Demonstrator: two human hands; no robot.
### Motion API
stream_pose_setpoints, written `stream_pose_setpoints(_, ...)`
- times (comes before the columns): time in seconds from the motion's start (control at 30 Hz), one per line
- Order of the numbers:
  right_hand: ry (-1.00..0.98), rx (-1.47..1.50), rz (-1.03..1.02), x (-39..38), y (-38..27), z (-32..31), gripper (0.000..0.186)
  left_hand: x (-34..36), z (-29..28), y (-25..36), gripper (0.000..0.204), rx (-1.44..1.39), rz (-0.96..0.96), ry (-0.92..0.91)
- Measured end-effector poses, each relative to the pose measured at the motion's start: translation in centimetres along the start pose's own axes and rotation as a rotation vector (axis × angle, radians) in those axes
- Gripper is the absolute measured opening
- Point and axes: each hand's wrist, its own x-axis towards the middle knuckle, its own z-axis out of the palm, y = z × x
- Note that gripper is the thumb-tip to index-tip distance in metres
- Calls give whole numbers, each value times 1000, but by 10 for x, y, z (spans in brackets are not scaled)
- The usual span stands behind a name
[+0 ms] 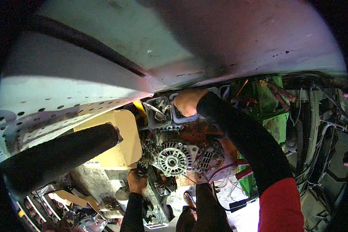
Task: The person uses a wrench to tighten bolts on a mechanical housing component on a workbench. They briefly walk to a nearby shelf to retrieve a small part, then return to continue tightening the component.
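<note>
My right hand point(188, 101) reaches over a small grey-blue bin point(189, 118) at the far side of the bench; its fingers are turned down and hidden. Low in the middle, my left hand point(137, 181) is closed around a small dark object point(142, 171) that I cannot make out. Just beyond that hand is a clump of small grey pieces point(147, 149). To its right an alternator point(174, 159) lies with its slotted round face up. A second finned housing point(210, 157) sits right beside it.
A yellowish box point(127, 149) stands left of the alternator, with a thick dark cylinder point(65, 150), perhaps a sleeve, across it. Another bin point(157, 120) holds metal parts. A perforated metal panel point(46, 112) rises at left. Green machinery point(274, 127) and cables point(311, 127) crowd the right.
</note>
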Motion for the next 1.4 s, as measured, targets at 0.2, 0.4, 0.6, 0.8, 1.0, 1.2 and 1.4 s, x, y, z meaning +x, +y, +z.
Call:
stream_pose_setpoints(0.2, -137, -90, 303, 4, -16, 19, 24, -4, -4, 9, 30, -104, 85, 28)
stream_pose_setpoints(0.4, -94, -170, 210, 7, -21, 6, 15, -6, 1, 2, 27, -191, 72, 43)
stream_pose_setpoints(0.6, 13, -26, 176, -18, -20, -24, 21, -5, 5, -4, 29, -151, 95, 48)
stream_pose_setpoints(0.8, -16, 69, 183, -14, -14, -26, 17, -1, 8, -7, 30, -189, 108, 32)
stream_pose_setpoints(1.0, 18, 55, 176, -15, -18, -29, 12, -6, 1, 7, 32, -178, 144, 40)
stream_pose_setpoints(1.2, -194, 101, 250, -19, -28, -49, 15, -8, -3, 19, 34, -97, 111, 13)
stream_pose_setpoints(1.4, -139, -155, 159, -9, -28, -21, 23, -6, -1, 14, 35, -113, 88, 11)
